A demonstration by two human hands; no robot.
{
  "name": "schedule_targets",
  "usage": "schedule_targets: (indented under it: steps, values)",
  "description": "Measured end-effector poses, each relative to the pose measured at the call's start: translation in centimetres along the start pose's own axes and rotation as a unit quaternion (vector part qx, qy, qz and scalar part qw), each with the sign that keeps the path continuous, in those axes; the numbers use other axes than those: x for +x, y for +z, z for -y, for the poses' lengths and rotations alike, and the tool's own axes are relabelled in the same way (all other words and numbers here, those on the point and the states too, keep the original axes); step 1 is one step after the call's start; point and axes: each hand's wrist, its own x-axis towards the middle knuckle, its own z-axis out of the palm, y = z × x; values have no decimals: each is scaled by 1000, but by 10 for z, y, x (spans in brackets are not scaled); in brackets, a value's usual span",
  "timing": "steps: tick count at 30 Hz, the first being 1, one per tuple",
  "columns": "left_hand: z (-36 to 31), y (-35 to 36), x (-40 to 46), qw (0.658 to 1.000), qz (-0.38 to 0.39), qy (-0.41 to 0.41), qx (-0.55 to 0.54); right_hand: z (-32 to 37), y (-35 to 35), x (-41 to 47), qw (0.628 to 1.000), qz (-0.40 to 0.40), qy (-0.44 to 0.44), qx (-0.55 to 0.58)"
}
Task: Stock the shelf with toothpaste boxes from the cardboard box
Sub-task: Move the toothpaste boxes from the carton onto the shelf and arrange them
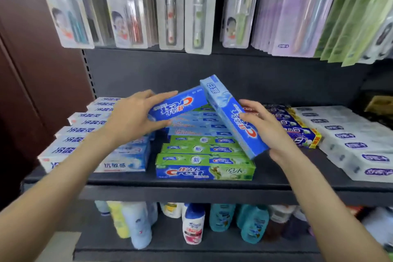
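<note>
nearest me, on the lower shelf (191, 247), i see a row of shampoo bottles (193, 223) standing upright. above them is the dark shelf (191, 185) i'm working at. at its front edge sits a stack of green crest boxes (204, 168), with white-and-blue toothpaste boxes (70, 147) stacked to the left and white packs (357, 144) to the right. my left hand (131, 117) grips one blue crest box (177, 105), fingers over the top and thumb beneath, holding it tilted above the middle stack, logo upside down to me. my right hand (265, 127) holds a second blue crest box (231, 116) from its right side, thumb across the face, the box slanting up and away so its far end touches the far end of the first. behind my right hand lie purple boxes with yellow ends (297, 127). farthest back, toothbrush packs (191, 6) hang in rows above the shelf.
</note>
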Motion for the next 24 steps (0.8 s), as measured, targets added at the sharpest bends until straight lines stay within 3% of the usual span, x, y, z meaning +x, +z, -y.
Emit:
schedule_targets:
  steps: [4, 7, 10, 15, 18, 21, 24]
  values:
    - [8, 9, 7, 1000, 17, 4, -4, -8, 10, 4, 989, -16, 25, 148]
    - [12, 10, 11, 1000, 9, 6, -23, -3, 20, 11, 986, -12, 4, 168]
    - [14, 10, 12, 999, 8, -7, -46, 7, 17, 25, 976, -59, -7, 208]
    - [12, 10, 11, 998, 43, -14, -34, 10, -22, 29, 980, -139, -57, 130]
    - [12, 10, 11, 998, 61, -14, -22, 6, -58, 17, 989, -127, -55, 44]
    - [14, 9, 9, 996, 73, -24, -36, 2, -76, 9, 995, -69, -19, 69]
    - [16, 5, 9, 995, 54, -54, -71, -7, -74, 29, 983, -85, -15, 160]
